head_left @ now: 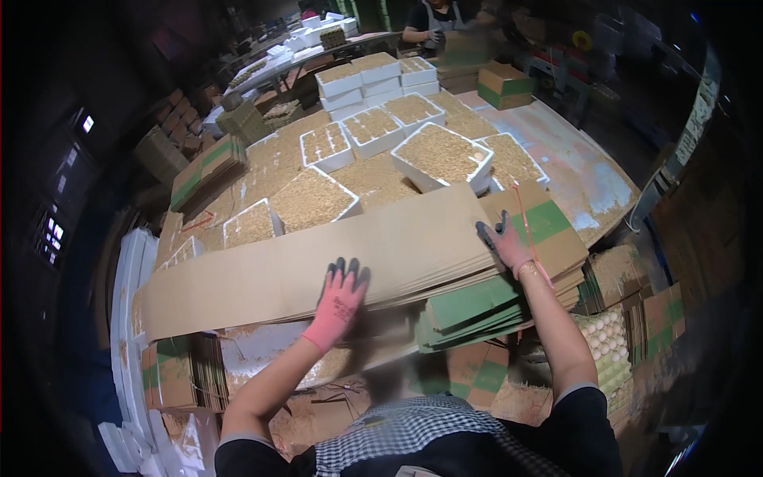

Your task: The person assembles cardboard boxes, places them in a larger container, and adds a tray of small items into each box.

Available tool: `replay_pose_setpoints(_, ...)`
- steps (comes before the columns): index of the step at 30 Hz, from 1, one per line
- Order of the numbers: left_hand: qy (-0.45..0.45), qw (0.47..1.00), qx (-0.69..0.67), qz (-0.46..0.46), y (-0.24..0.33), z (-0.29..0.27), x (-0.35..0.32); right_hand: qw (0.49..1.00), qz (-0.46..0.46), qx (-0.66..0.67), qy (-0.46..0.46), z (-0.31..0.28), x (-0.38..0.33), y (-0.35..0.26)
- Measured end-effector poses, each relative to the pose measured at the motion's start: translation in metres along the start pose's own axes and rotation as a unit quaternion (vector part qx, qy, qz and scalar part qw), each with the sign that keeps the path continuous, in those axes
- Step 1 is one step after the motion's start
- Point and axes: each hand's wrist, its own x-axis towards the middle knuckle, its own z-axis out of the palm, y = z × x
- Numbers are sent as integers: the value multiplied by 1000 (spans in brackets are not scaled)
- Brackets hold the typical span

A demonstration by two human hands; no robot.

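Along the near edge of my table (592,179): one long cardboard stack (254,266)

Closest to me is my checked apron (413,429), with the stack lying lengthwise just past it. My left hand (339,300) is over the middle of the top sheet, fingers spread, not wrapped around anything. It's kinda blurry, so I can't tell if that palm is pressing or just skimming. My right hand (506,242) is at the right end, thumb and fingers wide apart, just beside the red string (525,219) on a green-banded bundle (554,226). Hands set that far apart seem a decent way to steady something so long, especially with the layers fanning out on my side.

Egg trays (606,338) sit low on my right, and another tied bundle (173,381) is at lower left, the tie presumably keeping its flats together.

Beyond the cardboard, white foam boxes (310,199) full of loose tan filling crowd the table. Farther back they're piled up, probably to save room. Way behind those, a co-worker (439,20) stands near a green-banded carton (505,86).
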Motion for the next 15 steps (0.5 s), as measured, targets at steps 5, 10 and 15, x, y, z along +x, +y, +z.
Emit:
replay_pose_setpoints(5, 55, 998, -6, 43, 12, 3, 7, 949, 85, 260, -157, -15, 30, -21)
replay_pose_setpoints(10, -40, 987, -156, 7, -9, -34, -12, 945, 99, 261, -169, -35, 4, -36)
replay_pose_setpoints(15, 106, 970, -216, -40, -119, -116, 71, 937, -54, 333, -92, -63, -61, -99)
